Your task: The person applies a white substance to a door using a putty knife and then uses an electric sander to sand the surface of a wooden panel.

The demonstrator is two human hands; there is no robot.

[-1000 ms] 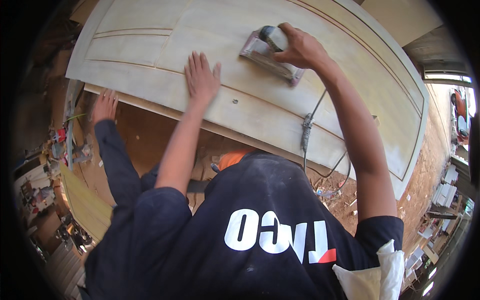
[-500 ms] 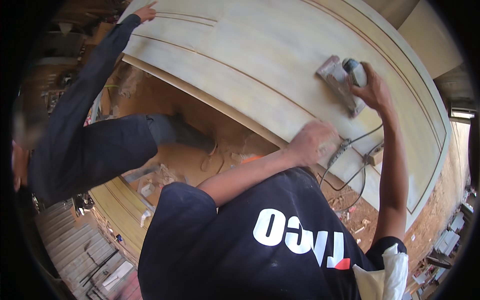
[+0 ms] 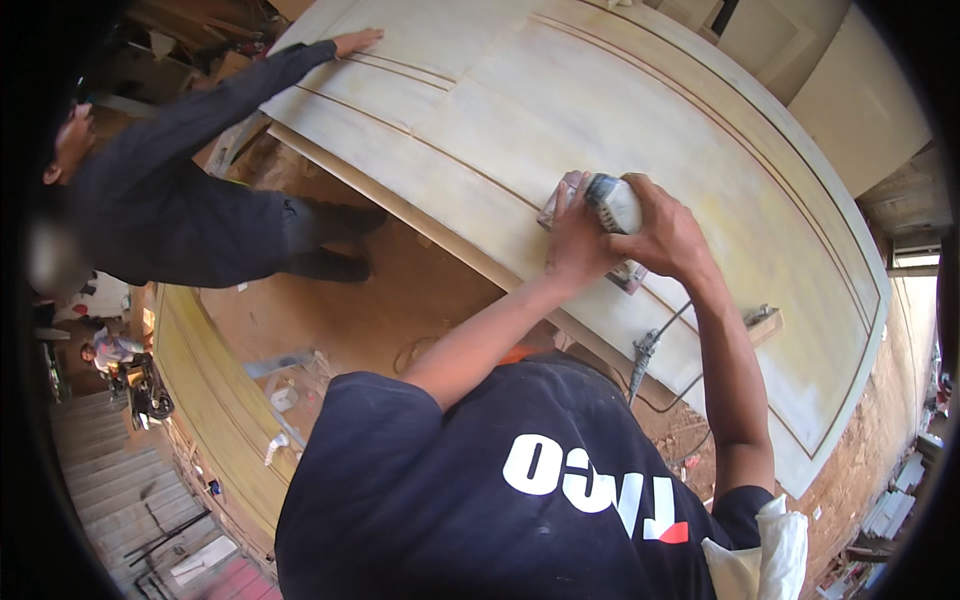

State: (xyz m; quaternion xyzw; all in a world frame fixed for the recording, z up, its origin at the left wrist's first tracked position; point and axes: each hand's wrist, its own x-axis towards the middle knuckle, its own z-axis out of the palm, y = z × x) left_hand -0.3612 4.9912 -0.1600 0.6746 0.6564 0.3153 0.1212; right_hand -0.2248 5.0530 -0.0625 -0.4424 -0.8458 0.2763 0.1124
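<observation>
An electric sander (image 3: pixel 615 207) with a dusty flat base rests on a large pale wooden panel (image 3: pixel 690 140) with grooved lines, near the panel's close edge. My right hand (image 3: pixel 668 230) wraps round its rounded body from the right. My left hand (image 3: pixel 583 243) is closed on the sander's left side, its fingers reaching over the base. Part of the base is hidden under my hands. A dark power cord (image 3: pixel 643 360) with a thicker joint hangs over the panel's edge beside my right forearm.
At the left, a co-worker in dark clothes (image 3: pixel 190 205) lays a hand (image 3: pixel 358 41) on the panel's far left part. A small wooden block (image 3: pixel 765 328) sits right of my forearm. Another yellowish panel (image 3: pixel 205 365) stands lower left; a person (image 3: pixel 112 350) is farther back.
The sander and my right hand have moved left and nearer. My left hand, apart from the sander before, has taken hold of it. The co-worker's hand has shifted right along the panel.
</observation>
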